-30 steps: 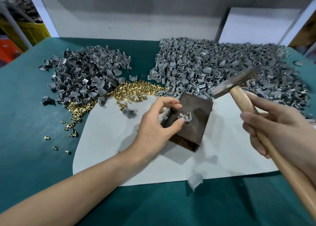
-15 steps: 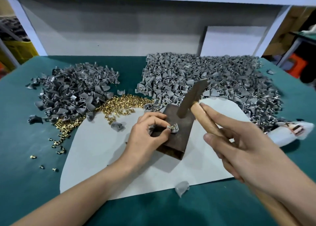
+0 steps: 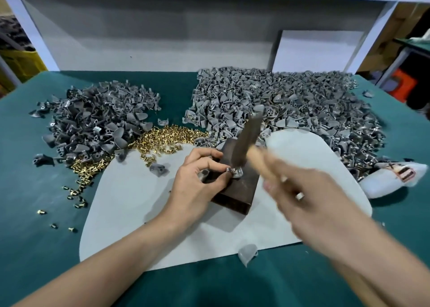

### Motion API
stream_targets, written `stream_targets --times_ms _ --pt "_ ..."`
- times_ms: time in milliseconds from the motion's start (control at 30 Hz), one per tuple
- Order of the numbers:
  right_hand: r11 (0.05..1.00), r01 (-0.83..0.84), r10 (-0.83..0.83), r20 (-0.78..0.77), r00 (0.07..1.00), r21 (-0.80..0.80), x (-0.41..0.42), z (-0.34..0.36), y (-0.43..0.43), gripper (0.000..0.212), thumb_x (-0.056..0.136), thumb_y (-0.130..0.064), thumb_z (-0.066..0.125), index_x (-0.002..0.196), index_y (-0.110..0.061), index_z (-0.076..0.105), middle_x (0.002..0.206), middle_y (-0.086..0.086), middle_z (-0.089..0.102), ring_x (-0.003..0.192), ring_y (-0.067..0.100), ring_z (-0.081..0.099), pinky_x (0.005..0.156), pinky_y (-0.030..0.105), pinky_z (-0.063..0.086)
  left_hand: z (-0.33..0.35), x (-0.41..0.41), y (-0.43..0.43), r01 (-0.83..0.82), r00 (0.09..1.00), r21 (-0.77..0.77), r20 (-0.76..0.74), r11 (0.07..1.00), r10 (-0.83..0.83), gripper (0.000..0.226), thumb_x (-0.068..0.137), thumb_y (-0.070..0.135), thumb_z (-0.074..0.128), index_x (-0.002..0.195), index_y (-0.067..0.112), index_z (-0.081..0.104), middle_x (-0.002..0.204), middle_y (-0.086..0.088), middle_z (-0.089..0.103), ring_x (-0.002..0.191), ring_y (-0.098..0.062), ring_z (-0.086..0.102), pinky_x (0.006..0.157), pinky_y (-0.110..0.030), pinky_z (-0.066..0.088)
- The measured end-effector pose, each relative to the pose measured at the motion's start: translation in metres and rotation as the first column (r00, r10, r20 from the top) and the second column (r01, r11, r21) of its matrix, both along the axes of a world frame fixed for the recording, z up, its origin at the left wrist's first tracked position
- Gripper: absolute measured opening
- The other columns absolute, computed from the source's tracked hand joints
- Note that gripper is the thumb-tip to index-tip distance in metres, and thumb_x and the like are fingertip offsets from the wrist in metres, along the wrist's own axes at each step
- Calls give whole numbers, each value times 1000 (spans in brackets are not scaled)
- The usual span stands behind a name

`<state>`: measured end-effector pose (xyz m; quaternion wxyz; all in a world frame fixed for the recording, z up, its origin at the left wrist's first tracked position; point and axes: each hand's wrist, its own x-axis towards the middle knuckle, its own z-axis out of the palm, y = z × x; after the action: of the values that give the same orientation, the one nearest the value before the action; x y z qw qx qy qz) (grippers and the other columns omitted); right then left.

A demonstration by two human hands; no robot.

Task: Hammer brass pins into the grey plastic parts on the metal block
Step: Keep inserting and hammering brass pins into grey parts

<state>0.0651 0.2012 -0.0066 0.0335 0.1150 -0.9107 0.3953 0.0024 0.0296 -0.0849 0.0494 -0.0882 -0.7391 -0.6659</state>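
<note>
A dark metal block [image 3: 242, 190] stands on a white sheet [image 3: 130, 204] in the middle of the green table. My left hand [image 3: 197, 185] pinches a small grey plastic part [image 3: 235, 172] on top of the block. My right hand [image 3: 309, 197], blurred by motion, grips the wooden handle of a hammer [image 3: 246, 141]. The hammer's steel head is down on the part. Loose brass pins [image 3: 167, 137] lie in a heap behind the sheet.
A darker pile of grey parts [image 3: 97, 125] lies at the back left, and a larger pile [image 3: 290, 106] at the back right. Stray parts [image 3: 247, 254] and pins [image 3: 76, 192] dot the sheet and table. A white plastic bag [image 3: 393, 176] lies at the right.
The hammer has swung down from a raised position at the right onto the part on the block. My left hand has kept its pinch on the part. The camera has tilted up.
</note>
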Motion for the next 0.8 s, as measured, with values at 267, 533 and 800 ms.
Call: stream_targets --times_ms 267,533,800 --pt "999 14 -11 -76 997 46 4 -4 -1 45 94 -31 53 136 -46 43 65 -38 58 66 -12 59 55 1 35 -2 0 -1 9 1000 62 13 998 -10 19 78 1 75 70 19 74 102 14 61 104 1 56 82 -5 41" --pt "996 -19 24 -63 998 88 9 -3 -1 47 94 -23 53 126 -55 41 88 -51 50 87 -14 58 64 -3 35 -1 1 -2 24 1000 68 2 997 -24 15 77 1 75 71 14 75 101 14 60 99 4 56 79 -4 40" --pt "997 -28 33 -59 998 73 7 0 -2 48 93 -20 52 128 -52 43 59 -46 48 61 -18 53 55 -4 32 0 2 0 12 1000 43 -21 999 -11 22 77 1 75 70 22 73 97 17 58 96 8 54 76 -1 38"
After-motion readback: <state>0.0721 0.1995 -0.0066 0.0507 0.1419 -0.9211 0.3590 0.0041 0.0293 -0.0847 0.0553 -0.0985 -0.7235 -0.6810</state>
